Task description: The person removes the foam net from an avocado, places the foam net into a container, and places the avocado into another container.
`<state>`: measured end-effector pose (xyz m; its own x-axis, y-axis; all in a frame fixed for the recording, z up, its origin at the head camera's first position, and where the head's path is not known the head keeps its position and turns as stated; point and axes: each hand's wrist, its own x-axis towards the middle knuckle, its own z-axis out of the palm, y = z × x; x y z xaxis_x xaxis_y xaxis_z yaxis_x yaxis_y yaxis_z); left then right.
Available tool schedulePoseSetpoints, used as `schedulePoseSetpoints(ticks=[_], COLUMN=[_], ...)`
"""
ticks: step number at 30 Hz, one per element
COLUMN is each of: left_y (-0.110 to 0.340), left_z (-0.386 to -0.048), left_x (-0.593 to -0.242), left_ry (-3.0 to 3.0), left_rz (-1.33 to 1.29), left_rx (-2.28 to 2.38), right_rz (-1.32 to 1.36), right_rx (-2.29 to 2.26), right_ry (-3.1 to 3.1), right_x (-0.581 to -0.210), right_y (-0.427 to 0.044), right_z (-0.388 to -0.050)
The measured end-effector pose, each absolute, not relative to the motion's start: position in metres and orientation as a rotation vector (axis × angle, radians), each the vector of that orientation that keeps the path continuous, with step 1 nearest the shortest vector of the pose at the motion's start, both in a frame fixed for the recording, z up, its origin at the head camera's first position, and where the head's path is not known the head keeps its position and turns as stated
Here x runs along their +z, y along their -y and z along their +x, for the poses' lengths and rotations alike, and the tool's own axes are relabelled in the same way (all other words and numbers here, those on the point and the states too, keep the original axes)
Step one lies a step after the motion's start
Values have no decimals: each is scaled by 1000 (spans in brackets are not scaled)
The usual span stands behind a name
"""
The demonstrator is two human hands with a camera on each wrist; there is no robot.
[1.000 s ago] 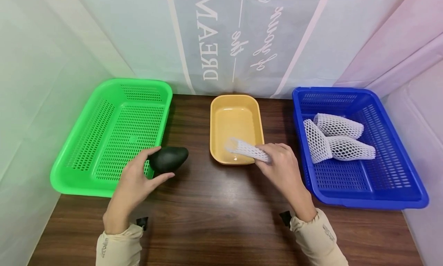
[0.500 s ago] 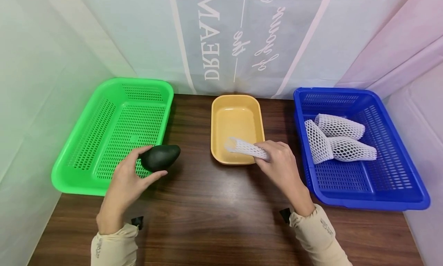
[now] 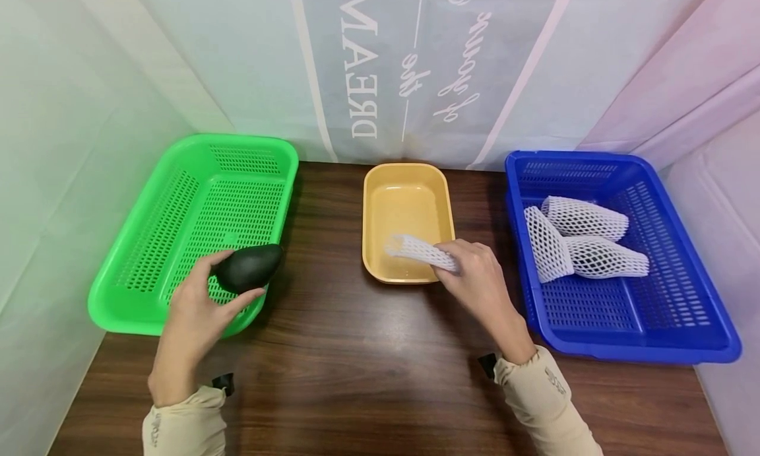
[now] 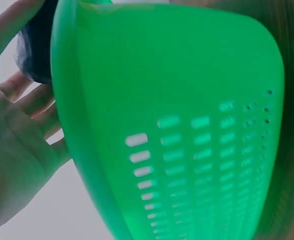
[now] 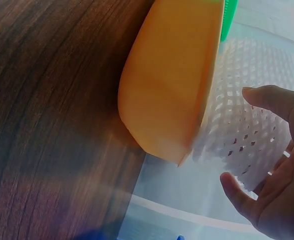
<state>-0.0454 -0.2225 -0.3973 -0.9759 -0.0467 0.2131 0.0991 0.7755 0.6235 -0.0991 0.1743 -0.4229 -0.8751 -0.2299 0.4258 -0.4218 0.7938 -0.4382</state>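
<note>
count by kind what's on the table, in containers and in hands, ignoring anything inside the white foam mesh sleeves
Green perforated plastic basket: 1
Blue perforated plastic basket: 1
Yellow rectangular tray: 1
Dark green oval fruit-like object, in the left hand: 1
White foam mesh sleeves: 4 (1 in the right hand, 3 in the blue basket)
Total: 8
</note>
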Motion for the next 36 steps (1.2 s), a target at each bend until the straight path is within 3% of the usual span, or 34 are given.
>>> schedulePoseSetpoints(ticks=[36], left_y=[253], left_z=[-37], left_x=[-409], left_ry=[3021], left_rz=[120], left_rx=[-729], right_rz=[558], right_rx=[786], right_ry=[2588], right_x=[-427], right_y=[-169], right_z=[-124])
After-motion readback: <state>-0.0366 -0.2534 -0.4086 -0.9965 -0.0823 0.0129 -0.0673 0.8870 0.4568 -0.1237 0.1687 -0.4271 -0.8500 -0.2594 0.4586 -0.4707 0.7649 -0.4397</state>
